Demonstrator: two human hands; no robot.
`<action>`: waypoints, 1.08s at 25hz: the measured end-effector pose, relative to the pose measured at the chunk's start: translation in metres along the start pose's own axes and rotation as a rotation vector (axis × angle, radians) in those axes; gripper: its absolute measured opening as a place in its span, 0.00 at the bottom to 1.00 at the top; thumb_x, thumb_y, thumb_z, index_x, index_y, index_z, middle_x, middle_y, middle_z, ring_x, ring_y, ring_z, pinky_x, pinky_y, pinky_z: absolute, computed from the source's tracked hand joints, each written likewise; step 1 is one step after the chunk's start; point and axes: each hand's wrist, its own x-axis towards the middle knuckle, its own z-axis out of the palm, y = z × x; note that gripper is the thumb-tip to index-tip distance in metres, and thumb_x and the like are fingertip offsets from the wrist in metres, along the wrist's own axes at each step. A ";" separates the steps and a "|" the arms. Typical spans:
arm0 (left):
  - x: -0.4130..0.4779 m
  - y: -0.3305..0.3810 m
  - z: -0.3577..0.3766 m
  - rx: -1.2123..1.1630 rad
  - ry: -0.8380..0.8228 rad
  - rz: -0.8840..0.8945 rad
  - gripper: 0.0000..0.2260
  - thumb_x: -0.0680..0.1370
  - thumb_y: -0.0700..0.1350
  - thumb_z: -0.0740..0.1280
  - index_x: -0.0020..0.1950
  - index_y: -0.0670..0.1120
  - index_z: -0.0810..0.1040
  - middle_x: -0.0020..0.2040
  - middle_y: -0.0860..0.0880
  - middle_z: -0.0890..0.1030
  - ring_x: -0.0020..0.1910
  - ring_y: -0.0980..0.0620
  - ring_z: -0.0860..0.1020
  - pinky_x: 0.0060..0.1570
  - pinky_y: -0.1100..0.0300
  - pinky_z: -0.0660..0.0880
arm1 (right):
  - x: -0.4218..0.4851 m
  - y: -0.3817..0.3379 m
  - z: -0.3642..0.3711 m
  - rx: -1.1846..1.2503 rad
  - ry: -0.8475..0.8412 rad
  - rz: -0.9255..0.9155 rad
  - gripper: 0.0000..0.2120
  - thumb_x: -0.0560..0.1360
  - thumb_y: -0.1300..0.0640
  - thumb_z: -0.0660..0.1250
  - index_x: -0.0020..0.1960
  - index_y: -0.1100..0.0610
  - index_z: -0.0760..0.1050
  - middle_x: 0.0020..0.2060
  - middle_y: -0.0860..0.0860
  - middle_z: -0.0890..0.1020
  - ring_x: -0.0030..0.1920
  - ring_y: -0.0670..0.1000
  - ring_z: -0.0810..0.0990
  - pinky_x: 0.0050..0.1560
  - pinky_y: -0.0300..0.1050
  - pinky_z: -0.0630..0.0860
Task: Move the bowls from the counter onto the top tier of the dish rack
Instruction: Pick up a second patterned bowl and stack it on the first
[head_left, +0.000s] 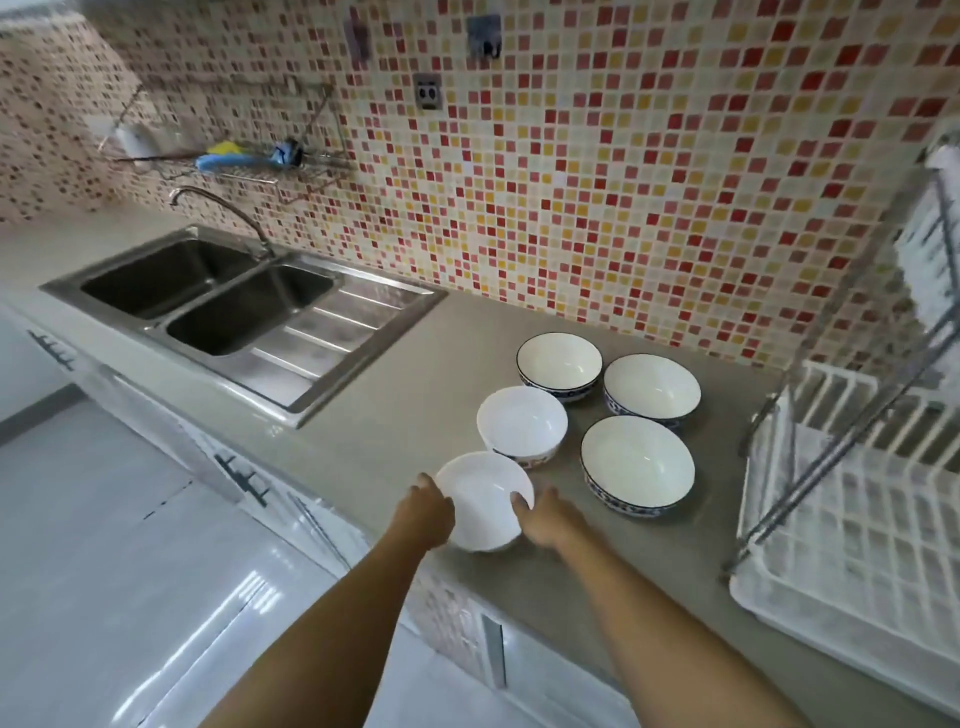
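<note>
Several white bowls stand on the grey counter (415, 395). The nearest bowl (480, 493) sits at the counter's front edge, with my left hand (423, 512) on its left rim and my right hand (545, 517) on its right rim. Behind it is a second white bowl (522, 423). Three blue-patterned bowls lie further right: one at the back (558, 364), one beside it (652, 387), one in front (638, 465). The white dish rack (852, 519) with a metal frame stands at the right; its top tier (930, 249) is cut off by the frame edge.
A steel double sink (208, 296) with a tap (218, 208) and drainboard is at the left of the counter. A wire wall shelf (234, 161) holds a blue brush. The mosaic tile wall runs behind. White cabinet fronts are below the counter.
</note>
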 end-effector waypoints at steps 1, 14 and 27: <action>0.001 -0.003 0.009 -0.001 -0.020 0.000 0.28 0.81 0.45 0.56 0.75 0.36 0.48 0.70 0.36 0.67 0.69 0.38 0.69 0.67 0.50 0.65 | 0.002 0.000 0.009 0.000 -0.008 0.003 0.30 0.79 0.45 0.56 0.72 0.63 0.59 0.69 0.62 0.70 0.68 0.61 0.70 0.66 0.49 0.67; -0.010 0.004 -0.083 -0.196 0.180 0.171 0.18 0.74 0.35 0.58 0.65 0.38 0.65 0.59 0.34 0.76 0.56 0.32 0.76 0.50 0.41 0.79 | -0.045 -0.054 -0.057 0.022 0.043 -0.282 0.22 0.75 0.50 0.54 0.65 0.59 0.63 0.53 0.61 0.81 0.53 0.60 0.80 0.56 0.52 0.76; -0.157 0.224 -0.217 -0.729 0.604 0.795 0.18 0.79 0.41 0.58 0.69 0.45 0.61 0.57 0.44 0.77 0.47 0.45 0.78 0.43 0.50 0.80 | -0.209 -0.065 -0.303 0.218 0.763 -0.560 0.24 0.77 0.62 0.56 0.72 0.53 0.57 0.58 0.57 0.77 0.46 0.55 0.77 0.34 0.44 0.78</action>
